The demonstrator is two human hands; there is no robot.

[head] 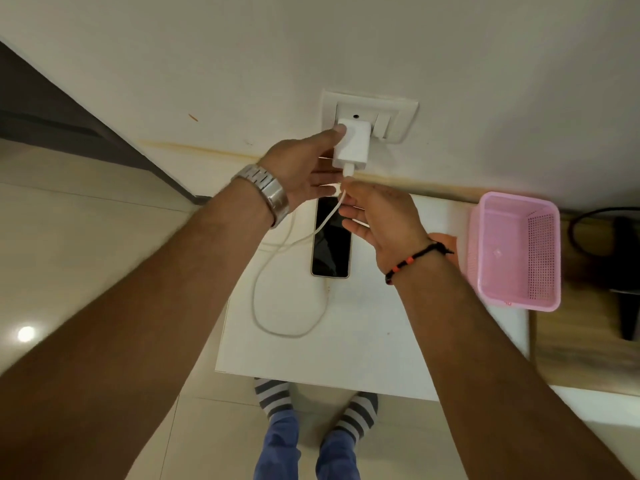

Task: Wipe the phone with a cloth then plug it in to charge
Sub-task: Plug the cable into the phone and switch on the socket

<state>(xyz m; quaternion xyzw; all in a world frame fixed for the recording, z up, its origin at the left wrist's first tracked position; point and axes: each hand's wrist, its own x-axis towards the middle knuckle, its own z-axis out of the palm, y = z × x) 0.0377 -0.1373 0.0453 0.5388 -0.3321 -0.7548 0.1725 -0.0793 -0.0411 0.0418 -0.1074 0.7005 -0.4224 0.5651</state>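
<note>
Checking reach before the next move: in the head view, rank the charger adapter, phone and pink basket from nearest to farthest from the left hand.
1. Charger adapter: in the wall socket, gripped by the left hand.
2. Phone: on the white table, just below that hand.
3. Pink basket: far right, on the table's edge.

We are seeing a pink basket [516, 251] sitting on the white table [381, 341], well off to the right of the fingers. Beyond it a black cord [576, 233] is lying on a wooden surface [581, 341]. Below, striped socks [273, 396] are standing on floor tiles [86, 216].
</note>
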